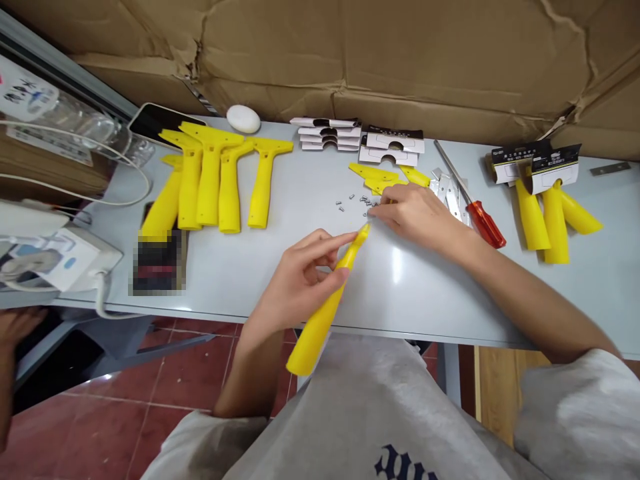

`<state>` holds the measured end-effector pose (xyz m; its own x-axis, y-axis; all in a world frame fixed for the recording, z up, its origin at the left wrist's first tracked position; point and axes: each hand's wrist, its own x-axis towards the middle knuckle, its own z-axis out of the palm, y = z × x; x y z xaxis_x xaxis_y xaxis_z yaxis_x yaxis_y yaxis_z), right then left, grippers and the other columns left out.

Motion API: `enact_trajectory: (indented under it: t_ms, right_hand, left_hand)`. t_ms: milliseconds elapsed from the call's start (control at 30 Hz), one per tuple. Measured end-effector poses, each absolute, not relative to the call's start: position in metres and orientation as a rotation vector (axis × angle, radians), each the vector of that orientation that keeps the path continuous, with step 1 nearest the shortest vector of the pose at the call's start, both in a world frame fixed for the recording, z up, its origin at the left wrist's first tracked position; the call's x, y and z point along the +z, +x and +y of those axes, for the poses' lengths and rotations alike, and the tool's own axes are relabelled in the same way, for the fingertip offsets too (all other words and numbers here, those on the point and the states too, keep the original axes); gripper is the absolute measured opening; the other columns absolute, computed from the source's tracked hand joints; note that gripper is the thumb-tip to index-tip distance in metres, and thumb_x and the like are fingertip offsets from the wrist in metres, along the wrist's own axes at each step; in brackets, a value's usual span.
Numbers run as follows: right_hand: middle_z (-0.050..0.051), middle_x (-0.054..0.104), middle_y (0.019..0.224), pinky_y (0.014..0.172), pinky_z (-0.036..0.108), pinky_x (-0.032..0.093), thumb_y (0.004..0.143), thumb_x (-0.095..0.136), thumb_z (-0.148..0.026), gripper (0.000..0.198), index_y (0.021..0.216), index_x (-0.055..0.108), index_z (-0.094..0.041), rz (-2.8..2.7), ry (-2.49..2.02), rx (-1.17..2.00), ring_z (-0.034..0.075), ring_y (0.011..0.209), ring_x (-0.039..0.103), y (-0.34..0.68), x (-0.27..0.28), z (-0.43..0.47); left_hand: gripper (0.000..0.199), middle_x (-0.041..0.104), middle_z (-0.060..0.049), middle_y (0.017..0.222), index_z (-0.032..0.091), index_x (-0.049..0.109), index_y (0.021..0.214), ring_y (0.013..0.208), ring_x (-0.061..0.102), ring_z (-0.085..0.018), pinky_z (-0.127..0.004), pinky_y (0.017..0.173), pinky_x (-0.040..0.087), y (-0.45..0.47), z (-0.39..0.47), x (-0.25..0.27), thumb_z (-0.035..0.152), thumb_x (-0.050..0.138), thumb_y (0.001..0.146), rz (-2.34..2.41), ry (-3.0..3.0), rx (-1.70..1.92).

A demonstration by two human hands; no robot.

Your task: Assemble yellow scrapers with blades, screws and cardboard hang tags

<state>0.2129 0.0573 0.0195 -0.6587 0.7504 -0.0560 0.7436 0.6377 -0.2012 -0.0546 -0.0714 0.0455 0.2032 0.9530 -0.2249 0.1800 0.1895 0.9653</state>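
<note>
My left hand [313, 273] is closed round a yellow scraper handle [320, 320], its index finger stretched along to the narrow upper end. The handle slants over the table's front edge, its thick end toward my body. My right hand [417, 217] reaches down to the small screws [367, 201], fingertips pinched together at the pile; whether a screw is between them is hidden. Just behind that hand lie flat yellow scraper head pieces [375, 177] and several metal blades [451, 200], partly covered. A screwdriver [483, 223] with a red handle rests to the right.
Several yellow scraper handles [207, 180] lie at the left, near a phone [150, 123] and a white egg-shaped object [243, 119]. Folded cards [330, 137] stand at the back. Carded scrapers [554, 220] lie right. A power strip [90, 257] and another person's hand [20, 327] are far left.
</note>
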Motion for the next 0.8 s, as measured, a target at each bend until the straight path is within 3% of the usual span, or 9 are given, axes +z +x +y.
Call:
enact_trajectory:
  t_ms: [100,267,367,533,700,800]
  right_hand:
    - [0.01,0.079,0.124,0.098,0.034,0.039,0.122,0.039,-0.028,0.056,0.134,0.093,-0.024,-2.848,-1.335,0.327,0.017,0.108,0.062,0.211,0.019,0.055]
    - [0.011,0.079,0.126,0.102,0.033,0.042,0.122,0.043,-0.029,0.05,0.132,0.092,-0.021,-2.848,-1.336,0.363,0.018,0.113,0.064,0.215,0.022,0.057]
    - [0.011,0.079,0.125,0.1,0.033,0.044,0.122,0.048,-0.032,0.047,0.13,0.091,-0.017,-2.77,-1.29,0.411,0.018,0.113,0.066,0.229,0.022,0.062]
    - [0.01,0.081,0.118,0.097,0.027,0.05,0.121,0.065,-0.045,0.039,0.121,0.091,-0.016,-2.45,-1.004,0.649,0.012,0.104,0.07,0.253,0.026,0.054]
    - [0.007,0.08,0.103,0.085,0.023,0.051,0.115,0.074,-0.07,0.056,0.109,0.09,-0.017,-2.147,-1.029,0.819,0.007,0.088,0.066,0.254,0.031,0.025]
    - [0.007,0.08,0.104,0.084,0.022,0.055,0.114,0.075,-0.071,0.055,0.109,0.09,-0.018,-2.032,-1.055,0.808,0.007,0.09,0.068,0.246,0.029,0.016]
  left_hand:
    - [0.048,0.068,-0.003,0.111,0.038,0.093,0.143,0.072,0.069,-0.017,-0.035,0.052,0.064,-0.06,-0.069,0.031,0.038,0.095,0.095,1.191,0.88,0.862]
    - [0.067,0.072,-0.003,0.103,0.021,0.085,0.147,0.066,0.066,-0.013,-0.026,0.047,0.055,-0.058,-0.061,0.009,0.038,0.101,0.085,1.095,0.583,0.882]
    - [0.073,0.069,0.0,0.096,0.017,0.08,0.15,0.067,0.068,-0.012,-0.023,0.051,0.057,-0.057,-0.057,0.008,0.036,0.103,0.083,1.075,0.466,0.867]
    - [0.084,0.077,-0.003,0.104,0.016,0.075,0.156,0.072,0.076,-0.016,-0.026,0.058,0.064,-0.06,-0.045,0.012,0.031,0.108,0.08,1.038,0.477,0.764]
    - [0.07,0.074,0.001,0.089,0.016,0.074,0.156,0.075,0.078,-0.019,-0.029,0.063,0.067,-0.045,-0.032,0.011,0.032,0.099,0.092,0.913,0.588,0.681]
    - [0.067,0.072,0.004,0.085,0.017,0.073,0.153,0.072,0.078,-0.019,-0.028,0.06,0.065,-0.035,-0.031,0.007,0.033,0.098,0.093,0.851,0.598,0.709]
